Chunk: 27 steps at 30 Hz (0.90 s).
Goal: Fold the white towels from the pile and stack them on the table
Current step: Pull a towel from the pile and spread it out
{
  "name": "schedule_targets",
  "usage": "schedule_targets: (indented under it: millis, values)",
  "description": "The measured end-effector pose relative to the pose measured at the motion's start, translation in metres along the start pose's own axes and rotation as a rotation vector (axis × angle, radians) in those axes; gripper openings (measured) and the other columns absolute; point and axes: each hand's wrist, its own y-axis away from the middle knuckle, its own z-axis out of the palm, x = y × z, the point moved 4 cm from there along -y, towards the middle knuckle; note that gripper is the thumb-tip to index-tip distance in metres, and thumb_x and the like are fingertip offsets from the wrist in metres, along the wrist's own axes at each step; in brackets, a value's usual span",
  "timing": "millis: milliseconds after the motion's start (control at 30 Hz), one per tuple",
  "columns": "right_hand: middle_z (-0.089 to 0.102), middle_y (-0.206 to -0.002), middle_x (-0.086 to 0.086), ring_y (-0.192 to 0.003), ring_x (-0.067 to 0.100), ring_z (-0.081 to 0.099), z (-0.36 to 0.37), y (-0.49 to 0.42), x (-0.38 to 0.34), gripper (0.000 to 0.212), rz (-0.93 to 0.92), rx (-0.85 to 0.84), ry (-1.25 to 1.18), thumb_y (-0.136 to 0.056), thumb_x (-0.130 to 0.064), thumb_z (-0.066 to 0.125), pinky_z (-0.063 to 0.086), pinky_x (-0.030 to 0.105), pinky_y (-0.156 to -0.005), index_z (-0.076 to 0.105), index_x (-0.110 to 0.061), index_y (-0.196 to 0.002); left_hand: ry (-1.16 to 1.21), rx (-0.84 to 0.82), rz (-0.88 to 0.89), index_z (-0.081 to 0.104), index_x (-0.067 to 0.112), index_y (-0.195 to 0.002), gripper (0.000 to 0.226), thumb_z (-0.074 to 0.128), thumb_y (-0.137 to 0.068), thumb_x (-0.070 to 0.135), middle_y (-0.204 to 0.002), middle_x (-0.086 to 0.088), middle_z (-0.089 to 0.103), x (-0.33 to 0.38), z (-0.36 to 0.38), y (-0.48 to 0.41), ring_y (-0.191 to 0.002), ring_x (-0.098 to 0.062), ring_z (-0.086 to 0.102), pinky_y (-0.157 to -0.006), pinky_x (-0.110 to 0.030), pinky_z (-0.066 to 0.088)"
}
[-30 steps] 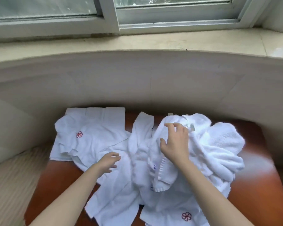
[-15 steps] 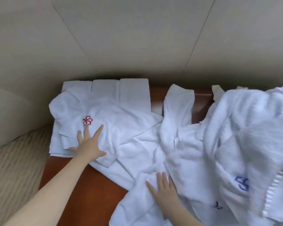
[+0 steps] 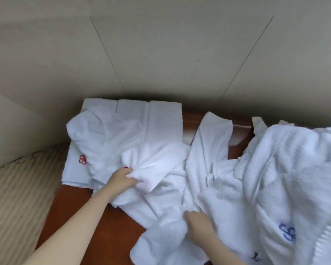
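White towels cover a brown wooden table (image 3: 96, 222). A loose white towel (image 3: 161, 169) lies crumpled in the middle. My left hand (image 3: 121, 178) grips a bunched fold of it near a red flower logo. My right hand (image 3: 198, 224) grips the same towel's lower part, fingers curled into the cloth. Folded towels (image 3: 134, 115) lie flat in a row at the back left, one with a red logo (image 3: 83, 160). A big pile of towels (image 3: 290, 188) with blue logos fills the right side.
A beige padded wall (image 3: 161, 54) rises right behind the table. Striped beige carpet (image 3: 17, 197) lies to the left of the table. A narrow towel strip (image 3: 212, 142) lies between the folded row and the pile.
My left hand moved right from the flat logo area and now bunches the cloth. My right hand's fingers curled from flat into a grip. The view came closer.
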Motion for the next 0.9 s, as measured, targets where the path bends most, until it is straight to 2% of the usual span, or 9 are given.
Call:
schedule_targets:
  millis: [67, 133, 233, 333, 433, 533, 733, 800, 900]
  values:
    - [0.063, -0.108, 0.007, -0.101, 0.024, 0.058, -0.031, 0.019, 0.009, 0.021, 0.039, 0.076, -0.189, -0.086, -0.029, 0.05, 0.033, 0.03, -0.069, 0.033, -0.025, -0.076, 0.085, -0.123, -0.032, 0.053, 0.01, -0.072, 0.017, 0.054, -0.058, 0.019, -0.068, -0.002, 0.045, 0.006, 0.027, 0.036, -0.064, -0.014, 0.043, -0.062, -0.025, 0.032]
    - [0.063, -0.095, 0.001, -0.09, 0.021, 0.058, -0.059, 0.04, 0.024, 0.028, 0.068, 0.174, -0.359, -0.083, -0.035, 0.057, 0.034, 0.029, -0.065, 0.032, -0.025, -0.073, 0.079, -0.218, -0.076, 0.058, 0.013, -0.081, 0.015, 0.054, -0.066, 0.011, -0.072, 0.002, 0.054, 0.012, 0.062, 0.078, -0.065, -0.01, 0.051, -0.059, -0.019, 0.039]
    - [0.05, -0.069, -0.008, -0.071, 0.017, 0.049, -0.103, 0.083, 0.041, 0.031, 0.06, 0.285, -0.454, -0.078, -0.026, 0.06, 0.031, 0.021, -0.053, 0.031, -0.024, -0.068, 0.192, -0.278, -0.156, 0.061, 0.019, -0.092, 0.034, 0.05, -0.061, 0.011, -0.078, 0.004, 0.061, 0.04, 0.108, 0.134, -0.069, -0.006, 0.058, -0.054, -0.013, 0.043]
    - [0.047, -0.064, -0.005, -0.065, 0.018, 0.045, -0.141, 0.13, 0.05, 0.025, 0.041, 0.401, -0.487, -0.075, -0.022, 0.06, 0.03, 0.023, -0.052, 0.035, -0.018, -0.071, 0.318, -0.215, -0.125, 0.058, 0.013, -0.107, 0.057, 0.05, -0.051, 0.015, -0.088, -0.002, 0.062, 0.089, 0.122, 0.177, -0.083, -0.015, 0.06, -0.061, -0.019, 0.045]
    - [0.049, -0.066, -0.004, -0.063, 0.015, 0.044, -0.19, 0.181, 0.055, 0.022, 0.001, 0.548, -0.561, -0.073, -0.027, 0.061, 0.03, 0.023, -0.052, 0.043, -0.014, -0.075, 0.366, -0.135, -0.014, 0.058, 0.012, -0.11, 0.062, 0.051, -0.048, 0.015, -0.089, -0.005, 0.064, 0.148, 0.106, 0.211, -0.081, -0.018, 0.061, -0.061, -0.023, 0.046]
    - [0.048, -0.062, -0.007, -0.058, 0.009, 0.044, -0.242, 0.231, 0.056, 0.023, -0.064, 0.668, -0.616, -0.067, -0.039, 0.054, 0.029, 0.022, -0.049, 0.039, -0.022, -0.069, 0.338, -0.042, 0.151, 0.058, 0.006, -0.108, 0.06, 0.053, -0.049, 0.016, -0.086, -0.007, 0.062, 0.209, 0.076, 0.24, -0.077, -0.019, 0.06, -0.059, -0.024, 0.044]
    - [0.038, -0.062, -0.008, -0.058, 0.012, 0.036, -0.284, 0.3, 0.062, 0.036, -0.139, 0.703, -0.772, -0.072, -0.035, 0.064, 0.027, 0.026, -0.05, 0.032, -0.021, -0.065, 0.305, 0.091, 0.4, 0.06, 0.02, -0.087, 0.034, 0.051, -0.055, 0.018, -0.124, -0.007, 0.052, 0.289, 0.046, 0.296, -0.106, -0.018, 0.057, -0.076, -0.028, 0.047]
    - [0.039, -0.06, -0.011, -0.057, 0.007, 0.037, -0.283, 0.32, 0.072, 0.033, -0.15, 0.731, -0.867, -0.068, -0.038, 0.063, 0.027, 0.021, -0.049, 0.034, -0.024, -0.063, 0.275, 0.078, 0.426, 0.062, 0.012, -0.088, 0.037, 0.051, -0.053, 0.017, -0.118, -0.008, 0.054, 0.307, 0.053, 0.311, -0.105, -0.021, 0.056, -0.077, -0.031, 0.046]
    - [0.04, -0.056, -0.015, -0.054, 0.005, 0.034, -0.293, 0.35, 0.086, 0.035, -0.174, 0.812, -0.993, -0.065, -0.04, 0.067, 0.027, 0.016, -0.046, 0.036, -0.023, -0.064, 0.291, 0.044, 0.485, 0.061, -0.002, -0.093, 0.044, 0.051, -0.053, 0.014, -0.087, -0.008, 0.057, 0.34, 0.061, 0.337, -0.073, -0.017, 0.056, -0.063, -0.028, 0.044]
